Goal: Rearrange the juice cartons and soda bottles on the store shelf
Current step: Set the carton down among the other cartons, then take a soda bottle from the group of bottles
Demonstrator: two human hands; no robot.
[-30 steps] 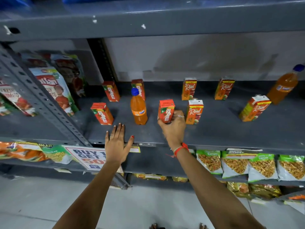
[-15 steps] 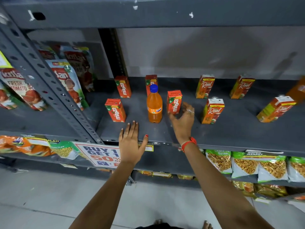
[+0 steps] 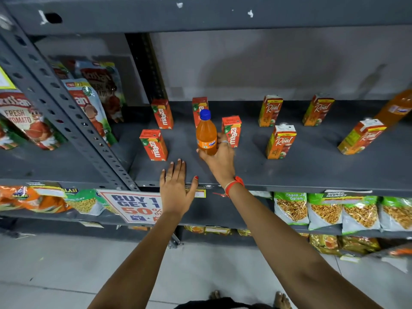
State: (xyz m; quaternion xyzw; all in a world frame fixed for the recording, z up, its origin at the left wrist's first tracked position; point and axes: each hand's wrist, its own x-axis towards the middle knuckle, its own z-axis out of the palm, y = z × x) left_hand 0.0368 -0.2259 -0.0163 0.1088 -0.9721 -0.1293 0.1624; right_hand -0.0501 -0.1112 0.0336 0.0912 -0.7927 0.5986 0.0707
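My right hand (image 3: 219,159) grips the base of an orange Fanta bottle (image 3: 206,132) with a blue cap, upright on the grey shelf (image 3: 312,172). Red Maaza cartons stand around it: one at the front left (image 3: 154,144), one at the back left (image 3: 162,114), one behind the bottle (image 3: 199,107), one just right of my fingers (image 3: 231,130). Real juice cartons stand further right: two at the back (image 3: 270,110) (image 3: 318,109), one in front (image 3: 281,142), one tilted (image 3: 362,136). My left hand (image 3: 176,188) rests flat on the shelf's front edge.
A second orange bottle (image 3: 395,108) leans at the far right. Ketchup pouches (image 3: 22,121) fill the neighbouring bay behind a perforated upright (image 3: 66,117). A "Buy 1 Get 1" sign (image 3: 131,206) hangs below, beside snack bags (image 3: 325,210) on the lower shelf.
My right hand let go of the Maaza carton it set beside the bottle, then moved left and closed around the Fanta bottle. The left hand stayed on the shelf edge.
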